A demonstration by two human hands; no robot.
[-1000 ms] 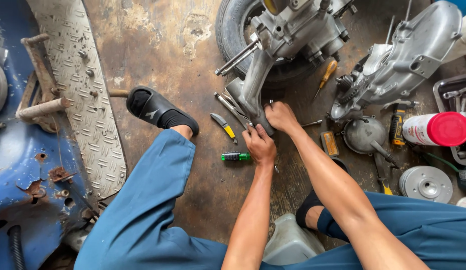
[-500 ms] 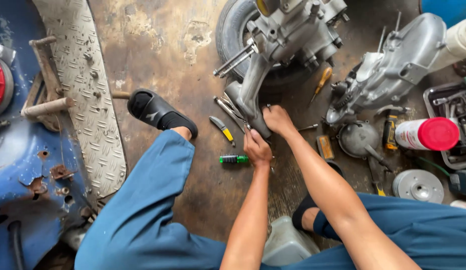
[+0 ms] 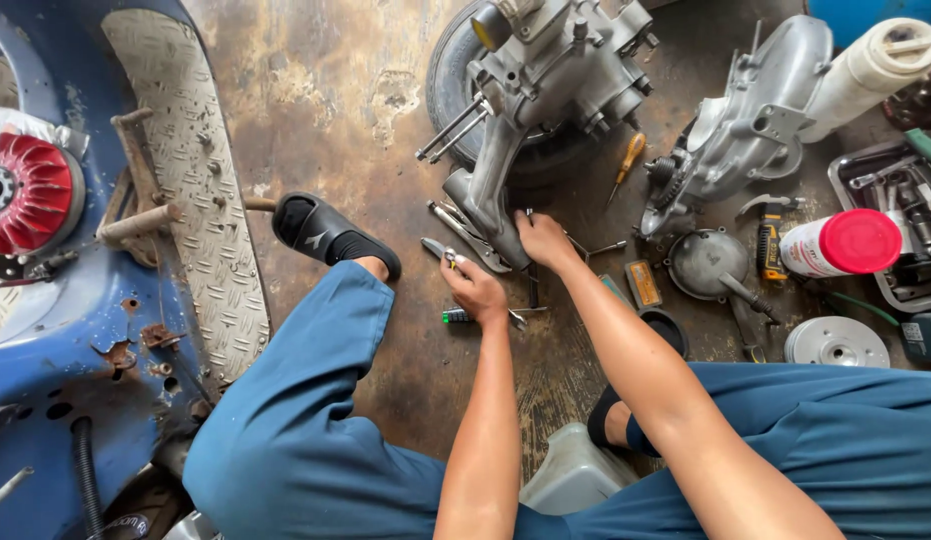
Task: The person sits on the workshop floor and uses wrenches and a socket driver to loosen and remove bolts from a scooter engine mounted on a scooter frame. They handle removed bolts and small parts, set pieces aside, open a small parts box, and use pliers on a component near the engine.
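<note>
The left hand point(image 3: 475, 288) is clenched around a small tool with a yellow-and-black handle point(image 3: 437, 250), held just above the stained concrete floor point(image 3: 325, 90). The right hand point(image 3: 541, 240) presses against the lower arm of the grey engine casing point(image 3: 550, 75), fingers curled over its edge; whether it grips anything else I cannot tell. The casing stands against a black tyre point(image 3: 450, 70) near the far edge of the floor. Just beside the left hand lies a green-handled screwdriver point(image 3: 455, 316), with loose wrenches point(image 3: 455, 222) between the hands (they overlap, so the count is unclear). To the right sit a second engine cover point(image 3: 755, 120), a red-capped spray can point(image 3: 835, 244) and an orange-handled screwdriver point(image 3: 630, 160). A blue scooter body point(image 3: 55, 350) fills the left side.
</note>
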